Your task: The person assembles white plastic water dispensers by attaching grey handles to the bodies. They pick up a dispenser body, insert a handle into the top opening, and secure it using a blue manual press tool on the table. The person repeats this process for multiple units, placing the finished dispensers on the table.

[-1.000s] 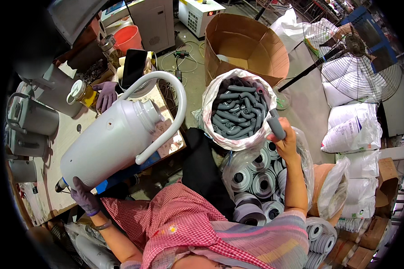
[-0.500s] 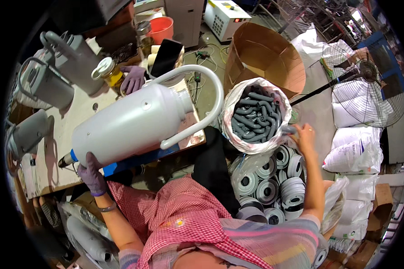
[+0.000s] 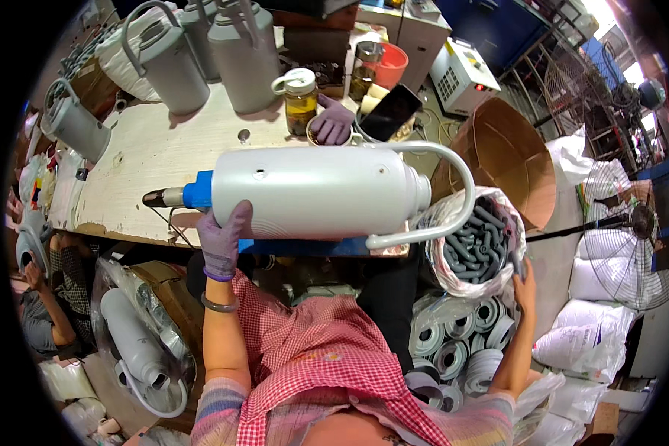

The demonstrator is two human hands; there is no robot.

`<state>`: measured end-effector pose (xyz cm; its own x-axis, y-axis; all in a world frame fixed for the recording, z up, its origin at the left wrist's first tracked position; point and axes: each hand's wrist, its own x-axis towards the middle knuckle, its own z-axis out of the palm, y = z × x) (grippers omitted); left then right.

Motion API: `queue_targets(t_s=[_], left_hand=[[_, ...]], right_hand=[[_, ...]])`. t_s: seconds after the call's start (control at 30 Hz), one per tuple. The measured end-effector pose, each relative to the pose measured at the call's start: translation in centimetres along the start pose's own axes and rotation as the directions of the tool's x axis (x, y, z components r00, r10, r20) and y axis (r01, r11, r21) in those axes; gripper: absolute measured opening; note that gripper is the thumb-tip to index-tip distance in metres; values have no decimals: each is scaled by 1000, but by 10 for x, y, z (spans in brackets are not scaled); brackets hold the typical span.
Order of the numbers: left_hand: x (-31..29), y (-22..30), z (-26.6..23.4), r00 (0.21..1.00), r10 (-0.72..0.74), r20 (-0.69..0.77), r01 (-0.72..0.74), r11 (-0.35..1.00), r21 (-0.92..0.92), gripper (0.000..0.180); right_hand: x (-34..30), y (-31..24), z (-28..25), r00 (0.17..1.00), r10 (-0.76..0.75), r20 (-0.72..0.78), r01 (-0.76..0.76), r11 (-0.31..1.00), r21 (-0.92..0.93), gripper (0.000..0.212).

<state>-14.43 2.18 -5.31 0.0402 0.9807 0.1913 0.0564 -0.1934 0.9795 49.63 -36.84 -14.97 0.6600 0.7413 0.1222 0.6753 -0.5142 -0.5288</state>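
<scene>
A large grey plastic flask casing (image 3: 312, 189) lies on its side over the table edge, neck to the right, with a long looped handle (image 3: 470, 178). My left hand (image 3: 227, 241), in a purple glove, is closed on its base end, thumb on the side. Beside that base is a blue block (image 3: 198, 191) with a dark-tipped metal tool (image 3: 163, 197). At the right, my bare right hand (image 3: 525, 286) pinches a small grey plastic piece (image 3: 516, 262) by the rim of a white bag (image 3: 440, 271). Grey curved plastic parts (image 3: 476, 249) fill the bag.
Upright grey casings (image 3: 172, 70) stand on the pale table (image 3: 149, 149) at the back left. A lidded jar (image 3: 300, 104), purple glove (image 3: 333, 123) and phone (image 3: 389, 111) lie behind. Grey rings (image 3: 450, 358) fill a bag below right. A cardboard box (image 3: 509, 163) and fan (image 3: 639, 223) stand right.
The view has turned, and the casing now appears more level. My right hand, still with the grey piece, remains beside the bag. My left hand keeps its hold on the base.
</scene>
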Motion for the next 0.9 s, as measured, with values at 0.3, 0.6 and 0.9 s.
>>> queue_targets(t_s=[0.3,0.6,0.9], left_hand=[[-2,12,-2,999,-34,27,34,999,-6,36],[2,13,-3,998,-49,38,48,999,27,40],[2,23,-2,994,-105,45,101,992,74,41]], right_hand=[[84,-440,10,928,-343,147,21,442,897,51],[96,-550,83,712,-594,374,163,658,735,38],[92,-564,93,655,-566,500,234,782,578,38]])
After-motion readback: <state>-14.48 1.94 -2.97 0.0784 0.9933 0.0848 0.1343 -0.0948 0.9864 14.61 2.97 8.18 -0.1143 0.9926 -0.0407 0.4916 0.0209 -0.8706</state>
